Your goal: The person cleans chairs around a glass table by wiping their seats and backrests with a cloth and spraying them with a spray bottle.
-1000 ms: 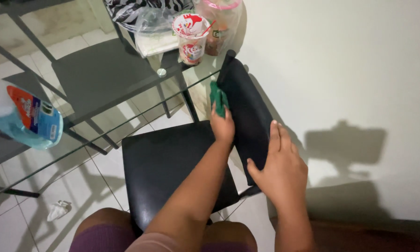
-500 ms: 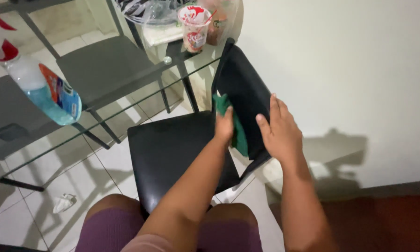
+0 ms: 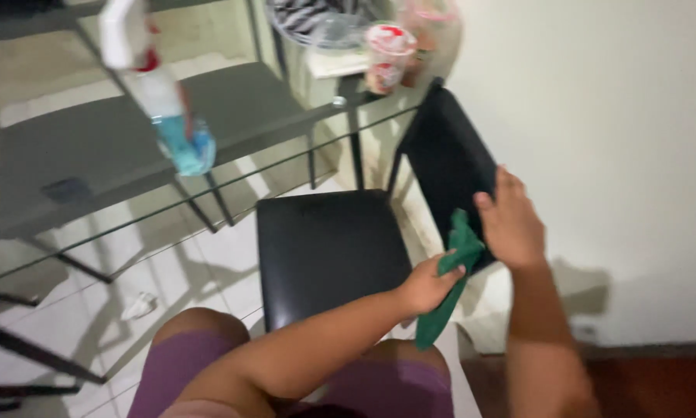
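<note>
Against the chair backrest, a green cloth is gripped in the closed left hand. The right hand is laid open on the backrest, nothing held. Chair could be tipped by hard pressure.

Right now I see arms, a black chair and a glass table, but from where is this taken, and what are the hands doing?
There is no machine here: a person wears a camera on the head, so you look down along their own arms, with their knees in purple shorts at the bottom edge. The left hand grips a green cloth near the bottom of the black chair's backrest. The right hand lies flat on that backrest, close to its edge. The chair seat is bare. To the left stands a glass table with a spray bottle of blue liquid. At its far end are a printed cup and some bags, too blurred to describe. The floor is pale tile.
</note>
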